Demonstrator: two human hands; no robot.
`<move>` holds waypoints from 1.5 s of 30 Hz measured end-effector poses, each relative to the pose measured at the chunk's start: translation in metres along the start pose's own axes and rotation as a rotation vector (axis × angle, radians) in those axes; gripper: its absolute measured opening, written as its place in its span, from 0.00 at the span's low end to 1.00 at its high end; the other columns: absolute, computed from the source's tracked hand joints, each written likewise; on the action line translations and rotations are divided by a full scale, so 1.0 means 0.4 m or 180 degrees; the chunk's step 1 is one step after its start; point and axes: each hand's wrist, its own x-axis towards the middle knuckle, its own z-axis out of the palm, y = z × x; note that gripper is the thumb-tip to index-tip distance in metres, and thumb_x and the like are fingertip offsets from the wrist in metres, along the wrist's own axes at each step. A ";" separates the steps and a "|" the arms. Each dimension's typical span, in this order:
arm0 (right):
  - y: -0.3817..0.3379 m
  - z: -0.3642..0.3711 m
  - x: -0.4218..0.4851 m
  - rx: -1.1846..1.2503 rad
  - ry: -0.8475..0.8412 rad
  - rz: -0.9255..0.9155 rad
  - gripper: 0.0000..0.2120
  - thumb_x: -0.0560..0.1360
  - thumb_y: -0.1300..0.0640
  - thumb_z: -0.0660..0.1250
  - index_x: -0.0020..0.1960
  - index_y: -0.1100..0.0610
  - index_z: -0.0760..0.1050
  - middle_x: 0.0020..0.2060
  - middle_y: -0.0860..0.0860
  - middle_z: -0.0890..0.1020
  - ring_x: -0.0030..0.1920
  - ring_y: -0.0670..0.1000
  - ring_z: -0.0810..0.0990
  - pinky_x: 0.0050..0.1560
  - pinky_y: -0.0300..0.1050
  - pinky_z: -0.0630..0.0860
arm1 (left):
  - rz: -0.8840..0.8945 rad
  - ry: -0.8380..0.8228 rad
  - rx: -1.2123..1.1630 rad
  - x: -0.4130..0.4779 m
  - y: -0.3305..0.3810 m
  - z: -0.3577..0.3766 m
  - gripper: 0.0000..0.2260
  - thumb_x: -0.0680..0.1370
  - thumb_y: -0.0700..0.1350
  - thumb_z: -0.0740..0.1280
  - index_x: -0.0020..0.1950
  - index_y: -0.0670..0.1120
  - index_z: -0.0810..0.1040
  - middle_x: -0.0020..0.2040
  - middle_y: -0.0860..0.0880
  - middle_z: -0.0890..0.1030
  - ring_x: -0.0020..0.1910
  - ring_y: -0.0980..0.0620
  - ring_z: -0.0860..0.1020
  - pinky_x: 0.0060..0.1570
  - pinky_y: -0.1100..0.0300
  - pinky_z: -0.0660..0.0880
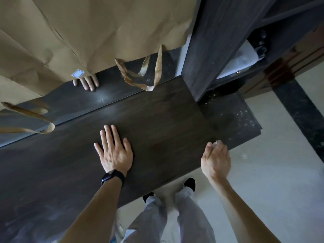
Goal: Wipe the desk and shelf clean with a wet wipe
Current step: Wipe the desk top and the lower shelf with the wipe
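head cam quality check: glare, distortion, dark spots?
Head view: dim overall; soft glare patch on the glossy strip behind the desk, near mirrored fingers; wide-angle bending at edges; left hand sharp; shelf interior murky; right hand slightly soft.

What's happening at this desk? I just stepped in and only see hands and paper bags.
A person stands at a dark wooden desk. The left hand lies flat and open on the desktop, a black smartwatch on its wrist. The right hand is curled at the desk's front edge, pinching something small and whitish, possibly a wipe. Brown paper bags stand at the back. White dust specks cover the right corner beside the dark shelf unit.
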 end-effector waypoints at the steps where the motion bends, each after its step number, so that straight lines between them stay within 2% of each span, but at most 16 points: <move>1: 0.015 -0.002 -0.014 0.0085 -0.0003 0.0048 0.21 0.81 0.50 0.51 0.57 0.66 0.73 0.45 0.62 0.80 0.43 0.63 0.80 0.41 0.52 0.77 | 0.0088 0.0023 0.0005 -0.004 0.008 0.002 0.28 0.83 0.54 0.48 0.82 0.48 0.51 0.82 0.50 0.48 0.81 0.49 0.47 0.77 0.40 0.46; 5: -0.008 -0.021 0.028 0.0116 -0.0339 0.0023 0.26 0.80 0.47 0.47 0.58 0.67 0.73 0.49 0.63 0.80 0.48 0.65 0.80 0.48 0.54 0.77 | 0.0744 -0.0061 -0.0067 -0.089 0.141 0.037 0.28 0.82 0.54 0.48 0.82 0.49 0.54 0.82 0.50 0.50 0.81 0.50 0.49 0.77 0.40 0.50; 9: -0.008 -0.007 0.145 0.0246 -0.0756 -0.0323 0.20 0.83 0.47 0.47 0.54 0.61 0.71 0.49 0.58 0.80 0.47 0.62 0.81 0.41 0.50 0.73 | 0.0919 -0.0136 -0.0084 -0.225 0.321 0.114 0.27 0.83 0.54 0.49 0.82 0.52 0.53 0.82 0.53 0.49 0.81 0.53 0.45 0.78 0.41 0.49; 12: 0.033 0.001 0.197 0.0948 -0.1270 -0.0837 0.08 0.81 0.56 0.59 0.55 0.61 0.68 0.44 0.59 0.78 0.40 0.60 0.80 0.34 0.46 0.69 | 0.0757 -0.0138 0.0022 -0.268 0.399 0.149 0.27 0.83 0.55 0.49 0.82 0.53 0.52 0.82 0.53 0.49 0.81 0.53 0.44 0.78 0.42 0.46; 14: 0.094 0.021 0.192 0.1257 -0.1442 -0.1182 0.08 0.79 0.57 0.64 0.53 0.60 0.68 0.39 0.57 0.78 0.34 0.55 0.80 0.29 0.37 0.67 | 0.0607 -0.0090 0.0047 -0.277 0.432 0.154 0.27 0.83 0.55 0.49 0.82 0.53 0.52 0.82 0.53 0.49 0.81 0.53 0.44 0.78 0.43 0.46; 16: 0.142 0.007 0.168 0.1724 -0.1416 -0.1176 0.16 0.83 0.48 0.52 0.56 0.58 0.72 0.43 0.52 0.81 0.41 0.51 0.83 0.33 0.30 0.69 | 0.0400 -0.0096 0.0056 -0.286 0.477 0.157 0.27 0.83 0.55 0.48 0.82 0.53 0.50 0.82 0.53 0.46 0.81 0.53 0.42 0.78 0.43 0.44; 17: 0.161 0.001 0.152 0.1949 -0.1597 -0.1014 0.20 0.83 0.46 0.49 0.62 0.57 0.73 0.50 0.49 0.81 0.47 0.47 0.82 0.36 0.26 0.69 | 0.0314 -0.0128 0.0059 -0.290 0.503 0.161 0.27 0.83 0.56 0.46 0.82 0.54 0.48 0.82 0.54 0.44 0.80 0.54 0.40 0.78 0.43 0.43; 19: 0.187 -0.017 0.118 0.2287 -0.1836 -0.0830 0.21 0.84 0.49 0.49 0.72 0.54 0.68 0.57 0.45 0.76 0.54 0.41 0.76 0.40 0.21 0.71 | 0.0194 -0.0181 0.0006 -0.301 0.556 0.165 0.26 0.83 0.55 0.44 0.82 0.55 0.45 0.82 0.55 0.41 0.80 0.55 0.37 0.78 0.44 0.41; 23: 0.230 -0.030 0.108 0.2843 -0.2295 -0.0577 0.23 0.83 0.48 0.47 0.77 0.50 0.61 0.67 0.40 0.69 0.63 0.33 0.69 0.53 0.15 0.61 | 0.0216 -0.0268 0.0007 -0.302 0.616 0.170 0.25 0.85 0.53 0.45 0.82 0.55 0.43 0.81 0.55 0.40 0.80 0.54 0.36 0.78 0.45 0.40; 27: 0.279 -0.037 0.110 0.3174 -0.2810 -0.0512 0.24 0.83 0.47 0.46 0.78 0.48 0.56 0.73 0.39 0.62 0.59 0.22 0.67 0.50 0.18 0.64 | 0.0219 -0.0243 0.0061 -0.297 0.628 0.170 0.25 0.85 0.54 0.46 0.82 0.55 0.44 0.81 0.55 0.41 0.80 0.55 0.37 0.78 0.46 0.39; 30: 0.271 -0.008 0.133 0.3547 -0.3197 -0.0223 0.24 0.83 0.42 0.47 0.78 0.44 0.56 0.75 0.38 0.62 0.67 0.28 0.66 0.57 0.23 0.67 | 0.0249 -0.0250 -0.0003 -0.281 0.661 0.175 0.25 0.85 0.54 0.47 0.82 0.56 0.44 0.81 0.56 0.41 0.79 0.57 0.35 0.78 0.48 0.36; 33: 0.250 0.068 0.201 0.3800 -0.3823 0.0454 0.28 0.78 0.31 0.53 0.75 0.39 0.61 0.74 0.39 0.67 0.71 0.36 0.64 0.73 0.43 0.62 | 0.0255 -0.0170 0.0008 -0.246 0.700 0.193 0.25 0.85 0.55 0.47 0.81 0.58 0.43 0.81 0.57 0.39 0.79 0.58 0.35 0.77 0.48 0.35; 35: 0.258 0.128 0.220 0.3730 -0.4019 0.0265 0.27 0.78 0.30 0.53 0.74 0.35 0.60 0.74 0.39 0.65 0.74 0.39 0.62 0.76 0.53 0.57 | 0.0176 -0.0089 0.0018 -0.235 0.709 0.203 0.25 0.85 0.55 0.46 0.81 0.59 0.43 0.81 0.58 0.40 0.79 0.58 0.36 0.77 0.47 0.36; 37: 0.270 0.162 0.218 0.3724 -0.4048 0.0052 0.25 0.81 0.35 0.49 0.77 0.38 0.55 0.76 0.41 0.62 0.76 0.42 0.59 0.77 0.54 0.57 | 0.0164 -0.0047 0.0048 -0.232 0.711 0.211 0.25 0.85 0.55 0.47 0.81 0.59 0.44 0.82 0.58 0.41 0.79 0.58 0.37 0.78 0.47 0.38; 40: 0.283 0.142 0.214 0.3222 -0.3557 -0.0538 0.27 0.83 0.41 0.44 0.80 0.46 0.49 0.79 0.41 0.53 0.77 0.38 0.50 0.79 0.52 0.51 | 0.0173 0.0075 0.0046 -0.236 0.708 0.207 0.25 0.85 0.54 0.48 0.82 0.59 0.46 0.82 0.57 0.44 0.80 0.57 0.39 0.78 0.47 0.40; 45: 0.333 0.169 0.236 0.2392 -0.3030 -0.1568 0.27 0.83 0.45 0.40 0.80 0.50 0.49 0.79 0.45 0.54 0.77 0.38 0.51 0.77 0.44 0.56 | 0.0138 0.0087 0.0026 -0.235 0.720 0.207 0.25 0.84 0.54 0.48 0.81 0.59 0.47 0.82 0.57 0.45 0.80 0.57 0.40 0.79 0.46 0.41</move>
